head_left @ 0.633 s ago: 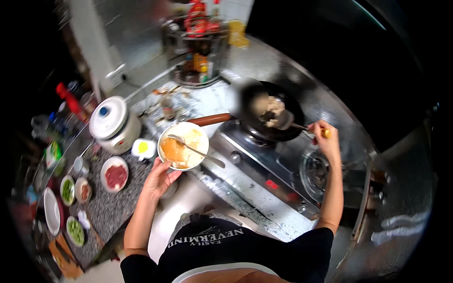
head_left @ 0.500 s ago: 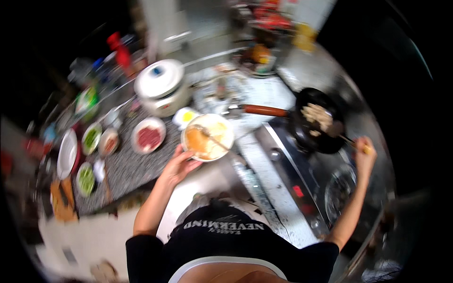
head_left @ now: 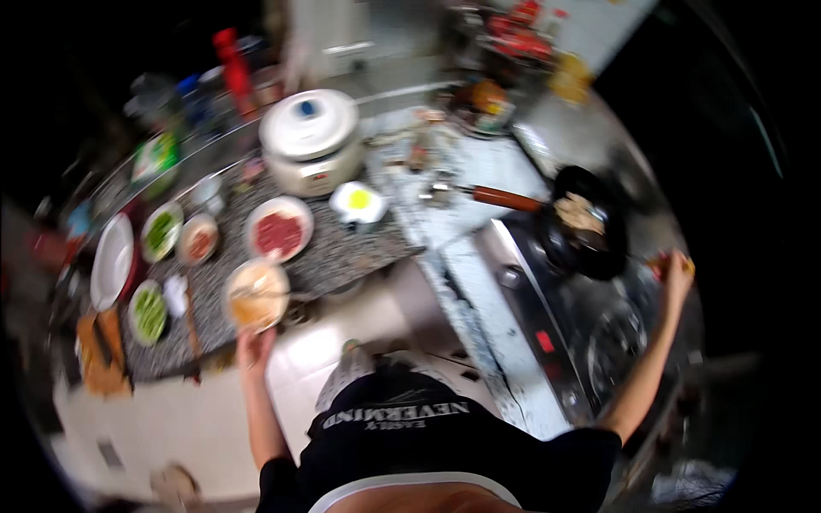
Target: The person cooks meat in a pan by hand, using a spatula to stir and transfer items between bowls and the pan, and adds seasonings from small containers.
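Rice cooker [head_left: 312, 141]: one is seen
Hands [head_left: 255, 346]: two are seen
Green-filled dishes [head_left: 149, 315]: two, set left of rice cooker
Wok [head_left: 609, 218]: one, placed right of rice cooker

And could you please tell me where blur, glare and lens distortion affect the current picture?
Head view: smearing softens the left hand and its bowl; head view: a bright sheen washes out part of the floor; head view: the black wok is dark, with little detail in its shadows; head view: the fisheye seems to curve the steel surface at right.
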`<control>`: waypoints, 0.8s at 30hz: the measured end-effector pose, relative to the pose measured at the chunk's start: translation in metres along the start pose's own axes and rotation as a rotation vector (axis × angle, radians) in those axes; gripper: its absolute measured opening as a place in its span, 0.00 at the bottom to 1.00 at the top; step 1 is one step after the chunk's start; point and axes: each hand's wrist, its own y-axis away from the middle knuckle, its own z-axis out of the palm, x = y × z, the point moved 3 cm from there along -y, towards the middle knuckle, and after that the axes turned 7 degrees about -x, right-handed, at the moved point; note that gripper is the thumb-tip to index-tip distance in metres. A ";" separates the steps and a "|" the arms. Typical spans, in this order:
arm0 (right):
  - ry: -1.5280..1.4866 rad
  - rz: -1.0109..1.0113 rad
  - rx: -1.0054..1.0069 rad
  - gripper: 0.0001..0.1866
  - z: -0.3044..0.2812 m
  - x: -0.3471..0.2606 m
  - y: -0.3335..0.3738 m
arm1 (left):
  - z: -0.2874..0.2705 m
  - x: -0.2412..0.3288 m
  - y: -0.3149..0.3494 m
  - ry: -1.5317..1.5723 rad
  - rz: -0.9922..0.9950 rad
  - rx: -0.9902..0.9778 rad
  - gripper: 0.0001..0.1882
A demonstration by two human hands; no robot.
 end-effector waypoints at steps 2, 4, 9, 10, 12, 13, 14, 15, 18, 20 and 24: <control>0.097 0.016 -0.019 0.09 -0.011 -0.023 -0.006 | -0.055 0.011 -0.014 0.025 0.049 0.129 0.11; 0.170 0.059 -0.087 0.10 -0.019 -0.040 -0.007 | -0.110 0.017 -0.031 0.025 0.085 0.016 0.10; 0.322 0.154 -0.050 0.09 0.011 -0.036 -0.013 | -0.099 0.030 -0.041 0.004 0.101 0.142 0.07; 0.222 0.095 -0.059 0.08 0.016 -0.019 -0.020 | -0.103 0.032 -0.044 0.012 0.095 0.092 0.07; 0.105 0.049 0.003 0.09 0.038 -0.004 -0.018 | -0.110 0.035 -0.053 -0.002 0.086 0.213 0.15; 0.102 0.041 0.028 0.10 0.045 0.005 -0.021 | -0.115 0.038 -0.056 -0.025 0.101 0.229 0.16; 0.087 0.020 0.004 0.10 0.055 0.002 -0.017 | -0.122 0.043 -0.059 -0.049 0.125 0.249 0.18; 0.083 -0.008 0.001 0.10 0.054 -0.001 -0.017 | -0.127 0.047 -0.060 -0.022 0.136 0.256 0.17; -0.056 -0.073 0.073 0.11 0.048 0.000 -0.021 | -0.138 0.053 -0.064 0.036 0.170 0.282 0.15; -0.187 -0.074 0.120 0.11 0.049 0.014 -0.021 | -0.142 0.052 -0.068 0.056 0.200 0.311 0.16; -0.158 0.099 0.049 0.11 0.054 0.033 -0.011 | -0.134 0.051 -0.068 0.053 0.217 0.301 0.17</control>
